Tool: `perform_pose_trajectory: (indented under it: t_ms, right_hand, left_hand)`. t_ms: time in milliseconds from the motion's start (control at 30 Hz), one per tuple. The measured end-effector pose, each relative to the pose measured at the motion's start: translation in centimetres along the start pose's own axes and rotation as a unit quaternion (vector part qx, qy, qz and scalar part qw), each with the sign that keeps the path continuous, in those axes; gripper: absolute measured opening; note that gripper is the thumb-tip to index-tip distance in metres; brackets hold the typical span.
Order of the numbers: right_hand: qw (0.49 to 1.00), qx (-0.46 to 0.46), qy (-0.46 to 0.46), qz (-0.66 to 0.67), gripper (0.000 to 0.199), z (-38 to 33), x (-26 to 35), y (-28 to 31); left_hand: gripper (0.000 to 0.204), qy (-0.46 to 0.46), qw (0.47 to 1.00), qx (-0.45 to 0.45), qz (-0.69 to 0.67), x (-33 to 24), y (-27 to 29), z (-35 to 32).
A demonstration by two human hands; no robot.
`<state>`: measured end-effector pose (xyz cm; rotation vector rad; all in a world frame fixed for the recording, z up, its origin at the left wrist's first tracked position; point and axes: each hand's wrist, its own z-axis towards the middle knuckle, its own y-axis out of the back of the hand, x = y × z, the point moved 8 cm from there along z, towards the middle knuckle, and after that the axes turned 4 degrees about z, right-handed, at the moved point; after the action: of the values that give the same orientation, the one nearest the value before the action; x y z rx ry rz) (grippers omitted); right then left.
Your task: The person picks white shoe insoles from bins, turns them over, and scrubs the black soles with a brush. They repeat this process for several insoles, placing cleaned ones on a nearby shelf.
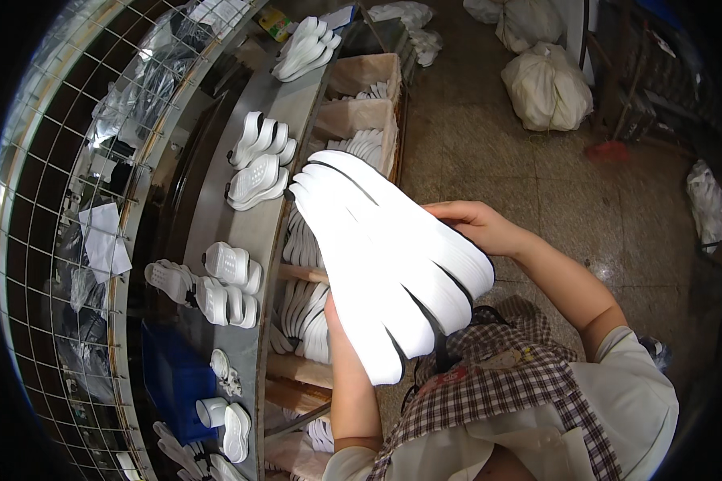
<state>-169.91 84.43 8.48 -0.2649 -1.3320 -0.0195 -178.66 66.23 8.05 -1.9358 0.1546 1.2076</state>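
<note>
A thick bundle of white shoe soles with dark edge lines is held up in front of my chest, fanned apart at the end nearest me. My right hand grips its right side, fingers along the edge and partly hidden behind the soles. My left hand supports the bundle from the lower left, its fingers mostly covered by it. Left of the bundle, a pair of stacked soles lies on the metal bench, with another small stack just beyond.
More sole stacks sit along the bench, beside a blue bin and a white cup. Lined crates full of soles stand under its edge. A wire grid rises at left. White sacks rest on the far floor.
</note>
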Motion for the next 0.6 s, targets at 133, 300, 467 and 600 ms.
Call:
perform_pose_trajectory:
  t_ms: [133,300,467,600]
  right_hand:
    - [0.996,0.0,-0.033,0.082,0.047,-0.3,-0.7,-0.3]
    - [0.988,-0.021,-0.042,0.146,0.043,-0.9,-1.4,-0.3]
    - [0.979,-0.02,-0.047,0.199,0.038,-1.4,-1.9,-0.4]
    - [0.987,0.011,0.016,0.158,0.043,-1.7,-1.4,-1.1]
  left_hand:
    - [0.052,0.003,1.0,-0.004,0.005,-0.3,0.0,0.0]
    - [0.052,0.007,1.0,-0.001,0.004,-0.1,0.0,0.3]
    - [0.052,0.005,1.0,0.012,-0.01,0.2,0.0,0.5]
    - [0.056,0.015,0.999,0.033,-0.031,0.8,0.0,0.4]
